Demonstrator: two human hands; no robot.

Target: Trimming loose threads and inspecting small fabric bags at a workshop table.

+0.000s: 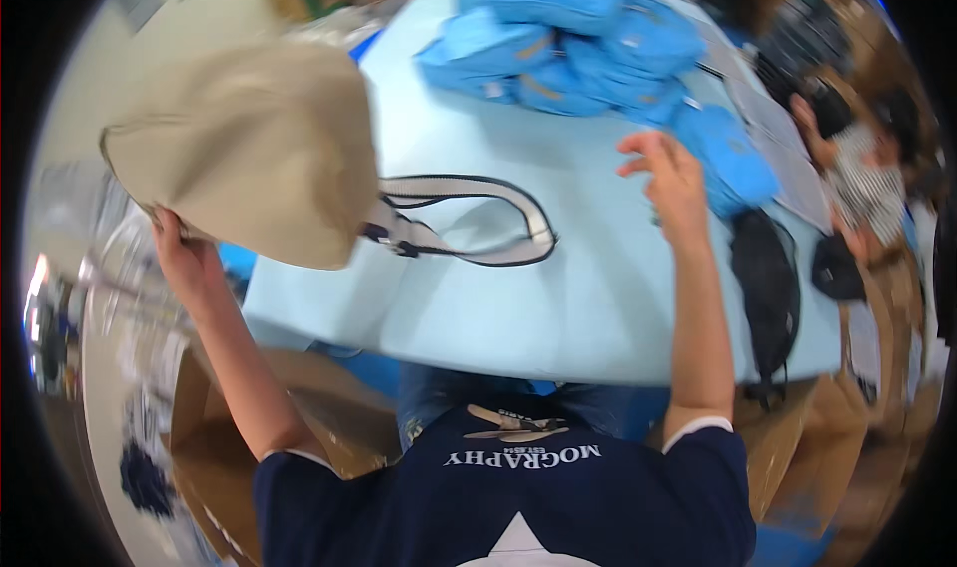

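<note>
My left hand [186, 258] grips the lower edge of a large beige fabric bag [254, 143], held up over the left side of the table. The bag hangs tilted and is slightly blurred; my fingertips are partly hidden behind its edge. From its right side a white and black webbing strap [543, 230] runs out in a loop above the table top. My right hand [666, 178] is raised over the right part of the table, fingers bent and apart, with nothing visible in it. It is nearest to the blue bags [623, 59] and touches none of them.
A pale blue table [478, 323] spans the middle. On its right edge lies a black pouch [766, 293]. Cardboard boxes [334, 393] stand below the near edge. Another person in a striped top [869, 183] is at the right, near a smaller black item [837, 268].
</note>
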